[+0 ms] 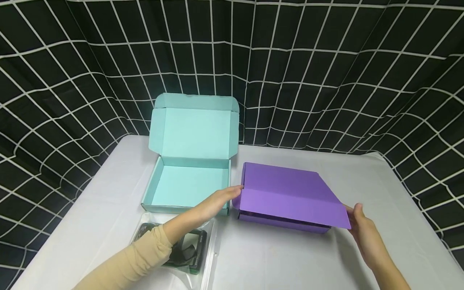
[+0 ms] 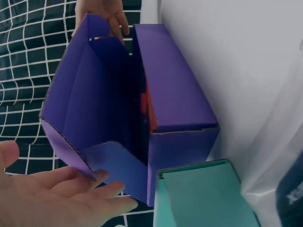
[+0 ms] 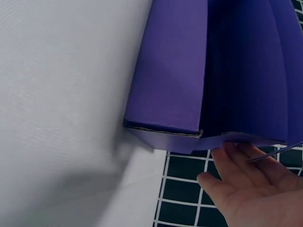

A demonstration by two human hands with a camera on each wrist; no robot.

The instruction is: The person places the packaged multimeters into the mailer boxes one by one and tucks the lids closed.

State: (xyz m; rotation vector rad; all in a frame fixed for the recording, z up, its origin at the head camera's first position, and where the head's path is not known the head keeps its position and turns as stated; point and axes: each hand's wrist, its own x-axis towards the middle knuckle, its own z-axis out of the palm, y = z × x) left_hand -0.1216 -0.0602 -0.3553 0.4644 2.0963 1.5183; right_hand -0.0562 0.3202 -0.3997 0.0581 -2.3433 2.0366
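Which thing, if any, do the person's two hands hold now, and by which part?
Nothing appears gripped: the open left hand and open right hand only touch opposite side flaps of the lid on the purple, rectangular cardboard box.

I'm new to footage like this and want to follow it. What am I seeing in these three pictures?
There is no machine: a person works with two bare hands. The wide picture comes from a head-worn camera, the two close ones from cameras on the left and right wrists. On the white-covered table are an open pale-teal cardboard box, clear plastic packaging with dark items, and a purple cardboard box, its lid partly raised. The left hand and right hand touch the lid's opposite sides, without gripping.
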